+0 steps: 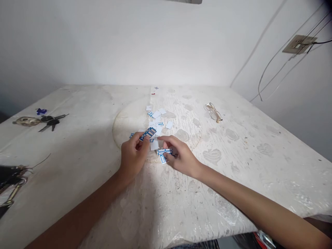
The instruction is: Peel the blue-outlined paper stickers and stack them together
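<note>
My left hand (135, 148) pinches a small fanned stack of blue-and-white paper cards (149, 132) between thumb and fingers, held above the table. To its right, my right hand (181, 157) is closed on a few more blue-marked cards (163, 157), with its index finger stretched toward the left hand. A plain white card (154, 145) lies between the two hands. Just beyond them, several loose white paper pieces (156, 114) are scattered on the table, some blank and some with blue printing. The hands' fingers partly cover the cards they hold.
The table (103, 204) has a pale plastic cover and meets a white wall. Keys (50, 121) with a fob and a purple object (41, 111) lie at left, above a dark item with a metal clasp (15, 190). Eyeglasses (214, 112) rest at right, below a wall socket (298, 44).
</note>
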`<state>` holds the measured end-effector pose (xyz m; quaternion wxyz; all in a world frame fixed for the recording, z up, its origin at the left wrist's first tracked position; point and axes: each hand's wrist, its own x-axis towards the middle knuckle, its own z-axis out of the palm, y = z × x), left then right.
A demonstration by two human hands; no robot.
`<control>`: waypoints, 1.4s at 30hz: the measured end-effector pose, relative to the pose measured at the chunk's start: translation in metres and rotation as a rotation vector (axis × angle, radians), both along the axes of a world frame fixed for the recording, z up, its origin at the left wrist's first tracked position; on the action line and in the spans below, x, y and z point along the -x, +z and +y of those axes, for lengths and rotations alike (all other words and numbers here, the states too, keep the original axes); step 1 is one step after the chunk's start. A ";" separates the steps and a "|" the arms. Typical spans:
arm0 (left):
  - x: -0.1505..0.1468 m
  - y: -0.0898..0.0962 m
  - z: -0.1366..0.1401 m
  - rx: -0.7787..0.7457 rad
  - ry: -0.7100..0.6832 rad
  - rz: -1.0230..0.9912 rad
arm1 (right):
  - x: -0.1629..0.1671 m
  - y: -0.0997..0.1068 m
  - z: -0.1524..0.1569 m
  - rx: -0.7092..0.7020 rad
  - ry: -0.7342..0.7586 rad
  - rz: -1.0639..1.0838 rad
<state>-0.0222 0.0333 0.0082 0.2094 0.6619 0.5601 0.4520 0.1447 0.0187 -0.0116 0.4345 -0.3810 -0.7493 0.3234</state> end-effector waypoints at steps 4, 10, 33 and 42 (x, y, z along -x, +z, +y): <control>0.000 0.000 -0.001 0.004 -0.004 0.004 | -0.004 0.001 0.009 0.178 -0.005 0.329; 0.000 -0.004 -0.004 0.063 -0.063 -0.012 | -0.017 0.009 0.024 0.485 -0.118 0.775; 0.002 0.004 -0.012 0.523 -0.464 -0.322 | -0.027 0.020 0.020 0.526 -0.114 0.780; -0.004 0.006 -0.023 0.580 -0.514 -0.172 | -0.014 0.022 -0.009 0.490 -0.097 0.587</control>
